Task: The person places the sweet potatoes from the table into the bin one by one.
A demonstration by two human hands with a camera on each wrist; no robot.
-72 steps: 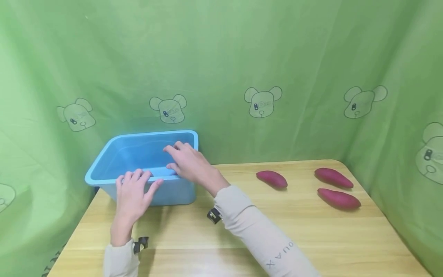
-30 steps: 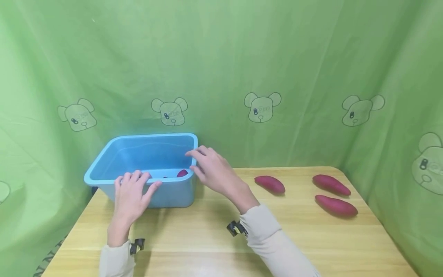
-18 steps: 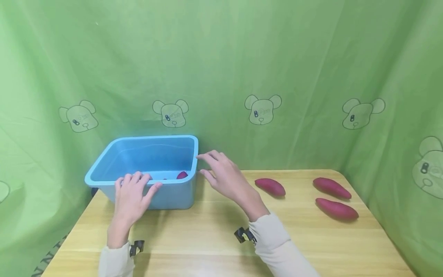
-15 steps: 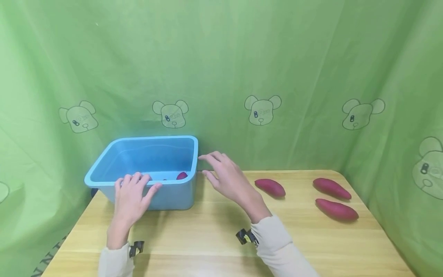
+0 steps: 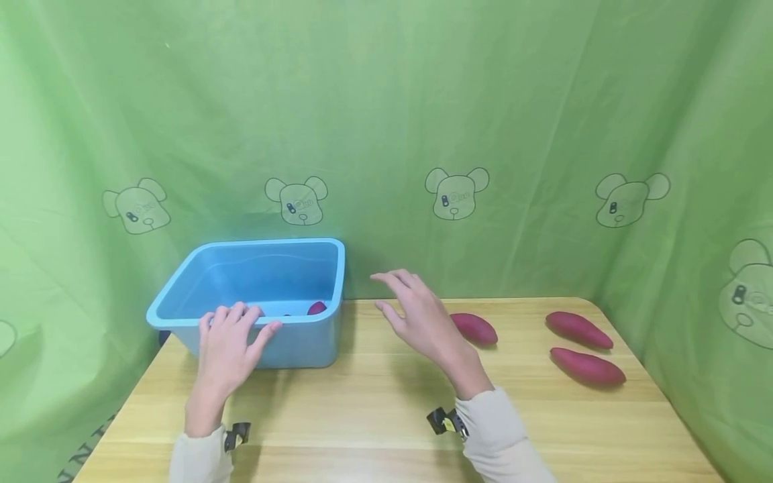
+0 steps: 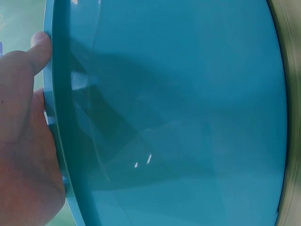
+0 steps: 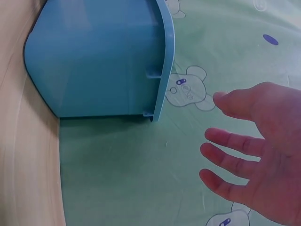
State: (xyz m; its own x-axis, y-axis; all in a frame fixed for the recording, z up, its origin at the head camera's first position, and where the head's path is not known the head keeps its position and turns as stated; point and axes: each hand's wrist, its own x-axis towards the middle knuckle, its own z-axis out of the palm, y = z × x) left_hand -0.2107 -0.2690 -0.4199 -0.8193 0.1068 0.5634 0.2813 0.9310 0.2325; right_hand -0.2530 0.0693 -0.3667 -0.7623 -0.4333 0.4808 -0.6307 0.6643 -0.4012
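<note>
Since the earlier head frames, the right hand (image 5: 423,322) has moved rightward, clear of the blue tub (image 5: 298,345), which stands left of centre on the wooden surface (image 5: 338,409). Inside, one reddish-purple sweet potato (image 5: 317,308) shows above the near rim, its rest hidden. The left hand (image 5: 226,349) grips that rim, fingers curled over it; the right hand's fingers are spread apart. Right of centre lies a second tuber (image 5: 478,331), partly behind the hand; two more tubers (image 5: 587,367) lie farther right. Behind hangs a green curtain (image 5: 386,100).
</note>
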